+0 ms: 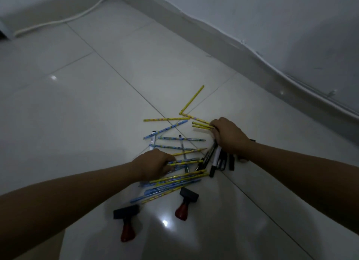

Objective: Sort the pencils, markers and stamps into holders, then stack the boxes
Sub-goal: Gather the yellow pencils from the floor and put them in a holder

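While both arms reach forward, left hand (155, 163) gripping pencils (178, 179), right hand (229, 135) likewise

Bare floor (81, 108) is lying open to the left and far side of the scatter, giving a hand wide room to pass. Pencils (174, 184) are crisscrossing the middle, with one yellow pencil (192, 99) lying apart toward the wall (291, 26). Markers (215, 158) are crowding the right side under the right hand (229, 137), while the left hand (155, 162) is covering the pile's near-left edge. Two stamps (185, 205) are blocking the near side. A cable (64, 19) is running along the far skirting.
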A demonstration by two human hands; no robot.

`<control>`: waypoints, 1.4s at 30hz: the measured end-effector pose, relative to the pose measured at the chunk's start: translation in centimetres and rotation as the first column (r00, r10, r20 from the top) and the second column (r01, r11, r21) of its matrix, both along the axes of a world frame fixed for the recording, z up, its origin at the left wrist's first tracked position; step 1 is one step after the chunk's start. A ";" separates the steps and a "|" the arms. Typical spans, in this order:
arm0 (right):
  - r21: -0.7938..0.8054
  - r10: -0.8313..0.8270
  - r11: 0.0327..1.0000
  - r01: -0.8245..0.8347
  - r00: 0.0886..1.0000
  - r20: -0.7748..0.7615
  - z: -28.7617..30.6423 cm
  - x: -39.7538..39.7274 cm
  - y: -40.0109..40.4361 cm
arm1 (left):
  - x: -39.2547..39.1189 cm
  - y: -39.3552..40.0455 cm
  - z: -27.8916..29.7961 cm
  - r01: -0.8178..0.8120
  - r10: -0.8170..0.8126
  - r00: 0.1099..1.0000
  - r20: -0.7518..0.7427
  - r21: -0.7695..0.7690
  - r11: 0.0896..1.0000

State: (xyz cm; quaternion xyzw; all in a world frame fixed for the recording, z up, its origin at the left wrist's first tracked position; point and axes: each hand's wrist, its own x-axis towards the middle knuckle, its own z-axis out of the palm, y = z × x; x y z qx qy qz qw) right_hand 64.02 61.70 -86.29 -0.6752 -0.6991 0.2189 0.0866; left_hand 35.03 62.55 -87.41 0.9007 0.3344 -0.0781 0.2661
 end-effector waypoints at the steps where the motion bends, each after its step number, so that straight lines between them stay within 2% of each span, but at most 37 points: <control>1: 0.002 -0.008 1.000 0.008 1.000 -0.026 0.2 0.0 0.1 | -0.1 0.1 -0.1 0.000 0.000 1.000 0.010 0.014 1.000; 5: -0.036 -0.050 0.998 0.049 0.999 -0.022 0.6 0.4 1.1 | -0.6 1.0 0.1 0.030 -0.031 0.999 0.011 0.035 0.999; 7: -0.028 -0.086 0.996 0.086 0.996 0.001 0.7 0.5 1.9 | -0.7 1.8 0.7 -0.014 0.013 0.998 0.056 0.026 1.000; 10: 0.011 -0.129 0.992 0.129 0.988 0.088 0.8 0.3 3.5 | -0.5 3.8 1.3 -0.190 0.182 0.965 0.188 0.029 0.981; 13: -0.020 -0.160 0.986 0.164 0.979 0.124 0.2 0.0 5.2 | 0.4 6.8 1.2 -0.390 0.361 0.901 0.239 0.084 0.917; 15: -0.054 -0.164 0.984 0.172 0.977 0.134 -0.5 -0.1 6.1 | 0.9 8.8 0.8 -0.460 0.430 0.877 0.214 0.121 0.880; 20: -0.111 -0.154 0.979 0.170 0.978 0.138 -1.6 -0.8 6.7 | 2.0 12.0 -0.3 -0.471 0.460 0.881 0.108 0.123 0.873; 23: -0.139 -0.169 0.973 0.183 0.980 0.108 -2.2 -1.0 6.6 | 3.1 13.1 -1.4 -0.435 0.437 0.899 0.011 0.117 0.893; 26: -0.172 -0.142 0.973 0.156 0.986 0.091 -2.4 -0.5 7.0 | 3.2 13.2 -2.4 -0.369 0.378 0.926 -0.011 0.192 0.910; 29: -0.159 -0.208 0.965 0.209 0.978 0.022 -1.7 0.6 7.7 | 2.3 13.8 -2.7 -0.400 0.396 0.917 0.053 0.118 0.909; 32: -0.165 -0.366 0.918 0.360 0.931 -0.004 -0.9 2.3 8.7 | 2.3 15.3 -2.4 -0.502 0.488 0.856 0.168 0.052 0.863; 35: -0.261 -0.472 0.848 0.461 0.881 0.026 -1.4 3.9 9.4 | 5.0 16.4 -1.2 -0.575 0.571 0.782 0.249 -0.063 0.815; 37: -0.355 -0.522 0.791 0.498 0.853 0.034 -1.8 4.4 9.5 | 7.8 17.0 -0.7 -0.582 0.599 0.766 0.232 -0.142 0.800; 42: -0.497 -0.579 0.703 0.509 0.815 0.016 -1.7 4.3 10.1 | 14.1 19.0 -2.2 -0.592 0.603 0.794 0.074 -0.132 0.795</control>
